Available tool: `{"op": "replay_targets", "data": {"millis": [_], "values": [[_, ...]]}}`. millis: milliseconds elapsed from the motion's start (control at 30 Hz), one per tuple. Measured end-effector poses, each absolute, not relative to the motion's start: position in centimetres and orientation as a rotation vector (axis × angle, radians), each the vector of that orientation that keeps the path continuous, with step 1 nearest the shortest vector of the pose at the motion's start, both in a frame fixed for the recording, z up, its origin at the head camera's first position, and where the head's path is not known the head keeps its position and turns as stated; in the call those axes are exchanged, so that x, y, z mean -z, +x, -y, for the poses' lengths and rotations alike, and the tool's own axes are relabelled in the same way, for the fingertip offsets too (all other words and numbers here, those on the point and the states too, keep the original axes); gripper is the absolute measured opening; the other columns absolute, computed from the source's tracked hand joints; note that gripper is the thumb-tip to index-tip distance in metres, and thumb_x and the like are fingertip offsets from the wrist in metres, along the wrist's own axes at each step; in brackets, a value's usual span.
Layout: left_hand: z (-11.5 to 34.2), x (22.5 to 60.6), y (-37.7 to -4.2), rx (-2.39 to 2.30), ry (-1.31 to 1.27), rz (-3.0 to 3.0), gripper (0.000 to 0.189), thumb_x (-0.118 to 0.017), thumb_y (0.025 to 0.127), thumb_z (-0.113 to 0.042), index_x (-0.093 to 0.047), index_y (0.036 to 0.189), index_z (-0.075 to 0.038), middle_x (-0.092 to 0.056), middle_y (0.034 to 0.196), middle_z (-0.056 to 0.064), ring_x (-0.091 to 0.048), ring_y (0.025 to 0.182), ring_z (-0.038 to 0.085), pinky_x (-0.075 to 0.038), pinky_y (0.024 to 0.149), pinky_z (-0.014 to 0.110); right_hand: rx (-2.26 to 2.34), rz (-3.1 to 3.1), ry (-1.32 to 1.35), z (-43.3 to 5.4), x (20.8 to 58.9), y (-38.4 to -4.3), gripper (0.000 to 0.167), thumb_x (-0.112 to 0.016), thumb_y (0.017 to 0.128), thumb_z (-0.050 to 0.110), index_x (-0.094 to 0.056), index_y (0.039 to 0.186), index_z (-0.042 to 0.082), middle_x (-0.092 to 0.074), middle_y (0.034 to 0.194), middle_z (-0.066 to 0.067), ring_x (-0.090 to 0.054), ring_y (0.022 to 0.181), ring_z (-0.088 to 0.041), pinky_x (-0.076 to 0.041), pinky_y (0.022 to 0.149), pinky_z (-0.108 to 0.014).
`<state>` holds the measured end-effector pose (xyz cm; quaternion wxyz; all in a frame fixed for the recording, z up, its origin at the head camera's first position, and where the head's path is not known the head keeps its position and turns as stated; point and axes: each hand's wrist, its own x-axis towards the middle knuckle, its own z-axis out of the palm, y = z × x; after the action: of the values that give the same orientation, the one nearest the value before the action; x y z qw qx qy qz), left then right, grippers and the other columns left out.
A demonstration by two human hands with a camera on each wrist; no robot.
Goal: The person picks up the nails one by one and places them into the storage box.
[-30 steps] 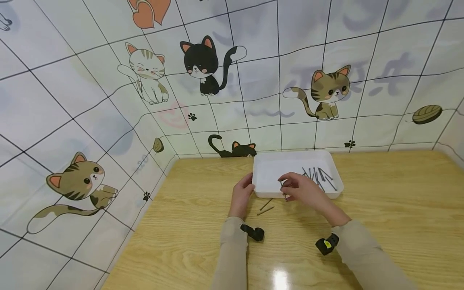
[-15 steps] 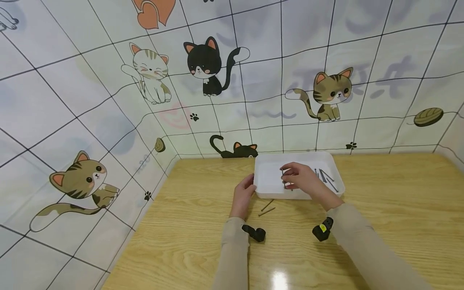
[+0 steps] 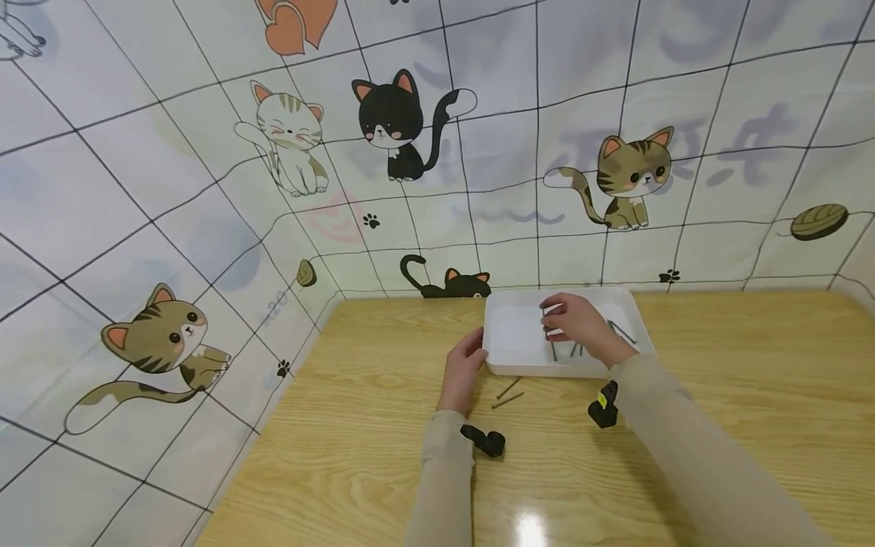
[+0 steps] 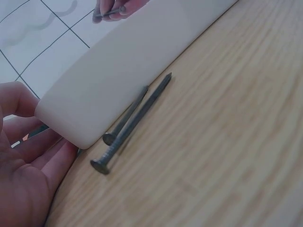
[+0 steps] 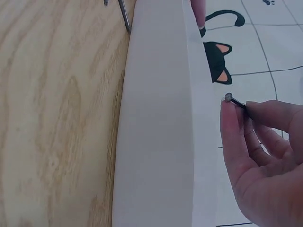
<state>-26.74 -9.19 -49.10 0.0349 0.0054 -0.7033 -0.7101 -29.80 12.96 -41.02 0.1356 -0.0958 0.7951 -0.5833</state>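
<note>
At the left end of the white tray, my left hand holds its wall, thumb at the rim and fingers around the corner in the left wrist view. My right hand is over the tray's middle and pinches a nail between thumb and fingers, its round head sticking out past the fingertips. Several more dark nails lie in the tray, partly hidden behind the right hand. Two loose nails lie side by side on the table, just in front of the tray's left part.
The wood-grain table meets a wall covering printed with cats and grid lines, right behind the tray. Each wrist carries a black camera mount, the left one close over the table.
My right hand, with the nail in its pinch, has moved from the tray's front edge up and back over its middle. The left hand stays at the tray's left end.
</note>
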Motion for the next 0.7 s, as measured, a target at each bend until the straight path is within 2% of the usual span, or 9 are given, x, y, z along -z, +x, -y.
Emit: {"op": "replay_targets", "data": {"millis": [133, 333, 467, 567, 700], "values": [[9.2, 48.9, -26.7, 2.196, 0.013, 2.151, 0.044, -0.050, 0.083, -0.003, -0.052, 0.127, -0.011, -0.053, 0.124, 0.003, -0.047, 0.113, 0.015, -0.038, 0.092, 0.035, 1.633, -2.315, -0.211, -12.8, 41.1, -30.4, 0.041, -0.046, 0.090, 0.004, -0.037, 0.129, -0.006, -0.046, 0.117, -0.028, -0.053, 0.098, -0.035, -0.046, 0.082, -0.042], [9.0, 49.1, -26.5, 2.193, 0.019, 2.155, 0.045, -0.051, 0.083, -0.005, -0.052, 0.127, -0.013, -0.053, 0.123, 0.001, -0.047, 0.113, 0.013, -0.038, 0.092, 0.034, 1.525, -2.405, -0.160, -13.1, 42.4, -30.7, 0.039, -0.046, 0.090, 0.003, -0.040, 0.126, -0.007, -0.051, 0.110, -0.027, -0.057, 0.094, -0.033, -0.049, 0.077, -0.038], [8.9, 49.0, -26.4, 2.195, 0.013, 2.149, 0.045, -0.050, 0.083, -0.004, -0.051, 0.128, -0.012, -0.052, 0.125, 0.002, -0.046, 0.114, 0.014, -0.038, 0.092, 0.034, 1.357, -2.526, -0.147, -13.5, 43.5, -31.1, 0.035, -0.050, 0.087, 0.005, -0.048, 0.120, -0.006, -0.060, 0.093, -0.019, -0.061, 0.076, -0.026, -0.051, 0.065, -0.034], [9.0, 49.0, -26.6, 2.192, 0.019, 2.154, 0.045, -0.050, 0.083, -0.004, -0.051, 0.127, -0.012, -0.052, 0.125, 0.002, -0.046, 0.114, 0.013, -0.038, 0.092, 0.033, 1.215, -2.606, -0.139, -13.7, 44.1, -31.6, 0.033, -0.052, 0.083, 0.007, -0.053, 0.115, -0.004, -0.063, 0.077, -0.010, -0.058, 0.063, -0.019, -0.047, 0.057, -0.032], [9.1, 49.0, -26.8, 2.179, 0.026, 2.167, 0.044, -0.050, 0.084, -0.005, -0.052, 0.127, -0.013, -0.052, 0.124, 0.001, -0.047, 0.113, 0.012, -0.039, 0.092, 0.032, 1.126, -2.654, -0.150, -13.5, 44.4, -31.8, 0.033, -0.051, 0.080, 0.007, -0.056, 0.111, -0.004, -0.061, 0.068, -0.006, -0.054, 0.058, -0.018, -0.044, 0.052, -0.030]]}}
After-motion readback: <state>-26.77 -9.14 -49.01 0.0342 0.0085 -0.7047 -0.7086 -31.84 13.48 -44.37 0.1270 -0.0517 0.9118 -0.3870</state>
